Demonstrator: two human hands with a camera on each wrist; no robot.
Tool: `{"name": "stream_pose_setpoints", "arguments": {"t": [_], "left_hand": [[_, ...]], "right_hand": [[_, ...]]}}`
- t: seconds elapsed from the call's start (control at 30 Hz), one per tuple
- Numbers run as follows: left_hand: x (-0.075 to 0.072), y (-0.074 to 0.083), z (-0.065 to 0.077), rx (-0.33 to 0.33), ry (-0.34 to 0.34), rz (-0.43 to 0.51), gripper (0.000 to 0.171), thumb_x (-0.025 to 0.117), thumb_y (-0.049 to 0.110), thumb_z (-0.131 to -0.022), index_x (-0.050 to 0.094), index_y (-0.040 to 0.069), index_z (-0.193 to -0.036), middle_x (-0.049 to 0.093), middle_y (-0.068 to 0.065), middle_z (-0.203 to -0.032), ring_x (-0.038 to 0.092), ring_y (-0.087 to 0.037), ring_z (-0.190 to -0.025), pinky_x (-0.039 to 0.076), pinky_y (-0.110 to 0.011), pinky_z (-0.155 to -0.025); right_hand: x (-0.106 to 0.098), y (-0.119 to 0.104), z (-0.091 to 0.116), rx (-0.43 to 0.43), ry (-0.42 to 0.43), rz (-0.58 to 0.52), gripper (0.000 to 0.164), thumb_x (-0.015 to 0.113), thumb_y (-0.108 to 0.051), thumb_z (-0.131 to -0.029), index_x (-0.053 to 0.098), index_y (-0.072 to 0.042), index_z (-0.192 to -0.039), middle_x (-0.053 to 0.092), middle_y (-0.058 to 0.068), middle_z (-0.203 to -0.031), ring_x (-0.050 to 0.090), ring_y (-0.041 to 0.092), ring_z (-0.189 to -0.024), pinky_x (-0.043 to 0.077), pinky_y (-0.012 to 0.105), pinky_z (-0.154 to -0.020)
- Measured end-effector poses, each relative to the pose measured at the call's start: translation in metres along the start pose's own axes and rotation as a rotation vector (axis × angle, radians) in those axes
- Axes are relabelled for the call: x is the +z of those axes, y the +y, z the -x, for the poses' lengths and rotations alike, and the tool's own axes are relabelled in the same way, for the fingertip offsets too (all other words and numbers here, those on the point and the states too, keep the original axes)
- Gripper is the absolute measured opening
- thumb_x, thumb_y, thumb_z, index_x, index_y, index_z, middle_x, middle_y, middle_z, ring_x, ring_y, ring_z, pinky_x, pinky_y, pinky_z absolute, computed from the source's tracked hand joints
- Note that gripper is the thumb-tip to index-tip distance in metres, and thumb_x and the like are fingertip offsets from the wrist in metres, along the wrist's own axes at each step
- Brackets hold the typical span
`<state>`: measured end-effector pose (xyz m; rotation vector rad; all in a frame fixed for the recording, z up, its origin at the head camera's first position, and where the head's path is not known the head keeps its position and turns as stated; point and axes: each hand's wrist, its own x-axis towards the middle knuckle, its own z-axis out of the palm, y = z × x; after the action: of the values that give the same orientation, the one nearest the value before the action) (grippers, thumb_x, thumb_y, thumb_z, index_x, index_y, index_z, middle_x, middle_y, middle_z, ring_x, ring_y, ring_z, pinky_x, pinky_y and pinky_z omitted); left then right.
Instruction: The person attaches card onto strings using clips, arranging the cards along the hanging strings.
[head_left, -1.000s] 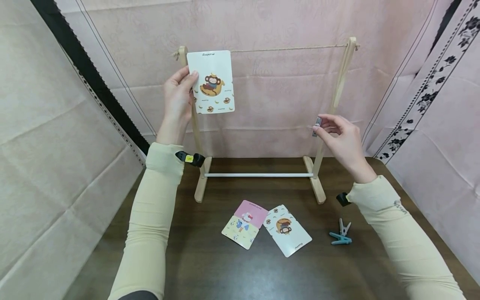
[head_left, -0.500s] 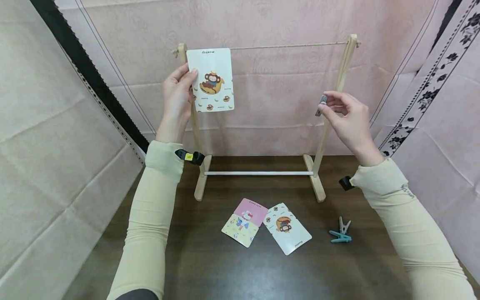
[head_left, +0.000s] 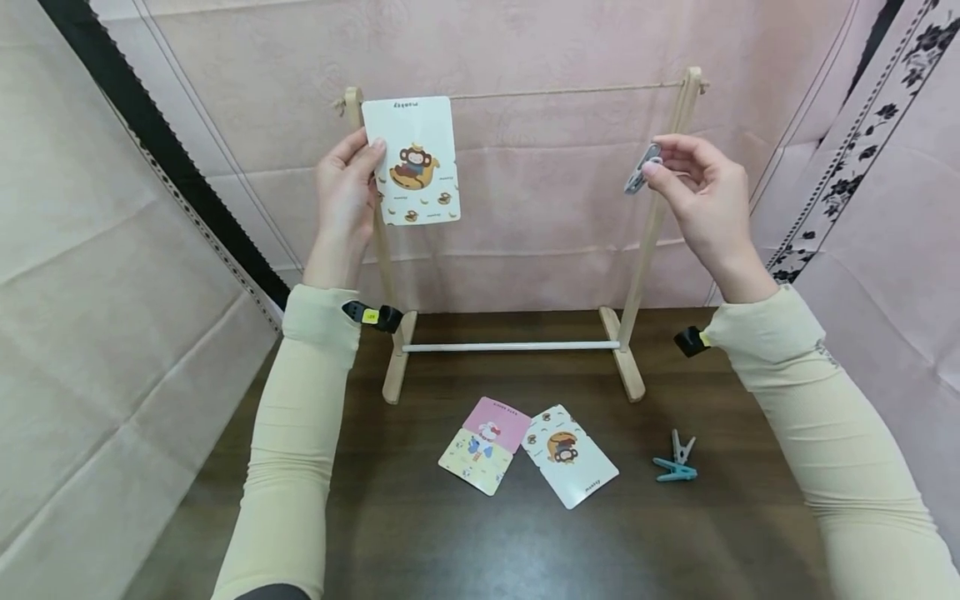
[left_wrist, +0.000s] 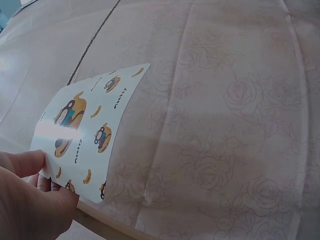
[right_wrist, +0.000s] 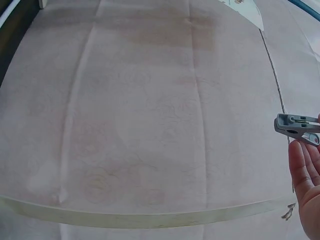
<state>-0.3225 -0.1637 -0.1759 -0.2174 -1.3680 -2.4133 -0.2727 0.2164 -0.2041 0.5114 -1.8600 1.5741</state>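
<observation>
My left hand (head_left: 343, 196) pinches a white card (head_left: 412, 133) by its left edge, thumb in front. The card carries a monkey on a banana and covers the left end of a string (head_left: 562, 91), near the left post's top. In the left wrist view the card (left_wrist: 90, 135) is tilted, with glare across it. Between thumb and fingers my right hand (head_left: 705, 187) pinches a grey clothespin (head_left: 642, 169), close to the right post and below the string. The right wrist view shows that clothespin (right_wrist: 297, 126) with its nose pointing left.
The string spans a wooden frame (head_left: 630, 325) with a white crossbar (head_left: 510, 346), standing at the back of the dark table (head_left: 487, 550). A pink-and-yellow card (head_left: 486, 446) and another monkey card (head_left: 570, 457) lie in front. To their right lie a blue clothespin (head_left: 675, 470) and a grey one (head_left: 682, 447).
My right hand has risen along the right post with the clothespin, whose long side now shows more. The left hand and its card have stayed nearly still.
</observation>
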Motion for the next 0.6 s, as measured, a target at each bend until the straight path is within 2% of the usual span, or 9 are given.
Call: {"name": "stream_pose_setpoints", "arguments": {"t": [0.13,0.47,0.6], "left_hand": [[0.0,0.0,0.001,0.006,-0.002,-0.003,0.026,0.064,-0.005,-0.095,0.066,-0.004,-0.121,0.069,-0.014,-0.109,0.067,-0.021,-0.092,0.055,-0.027,-0.083],[-0.001,-0.002,0.001,0.004,-0.003,-0.014,0.028,0.063,-0.004,-0.096,0.066,-0.003,-0.124,0.068,-0.015,-0.113,0.066,-0.021,-0.097,0.054,-0.026,-0.086],[-0.001,-0.001,0.0,0.003,0.003,-0.011,0.029,0.064,-0.004,-0.096,0.066,-0.002,-0.124,0.069,-0.015,-0.114,0.067,-0.021,-0.097,0.054,-0.026,-0.086]], "right_hand": [[0.002,-0.005,-0.005,-0.013,-0.006,0.026,0.027,0.074,-0.004,-0.091,0.071,-0.003,-0.117,0.07,-0.001,-0.101,0.064,0.014,-0.095,0.051,0.018,-0.088],[0.009,-0.015,-0.018,-0.022,-0.016,-0.07,0.025,0.077,-0.001,-0.087,0.073,-0.004,-0.111,0.07,0.002,-0.096,0.064,0.015,-0.094,0.051,0.019,-0.089],[0.015,-0.021,-0.024,-0.031,-0.038,-0.023,0.025,0.076,-0.003,-0.088,0.073,-0.004,-0.113,0.07,0.001,-0.098,0.064,0.015,-0.096,0.05,0.021,-0.091]]}}
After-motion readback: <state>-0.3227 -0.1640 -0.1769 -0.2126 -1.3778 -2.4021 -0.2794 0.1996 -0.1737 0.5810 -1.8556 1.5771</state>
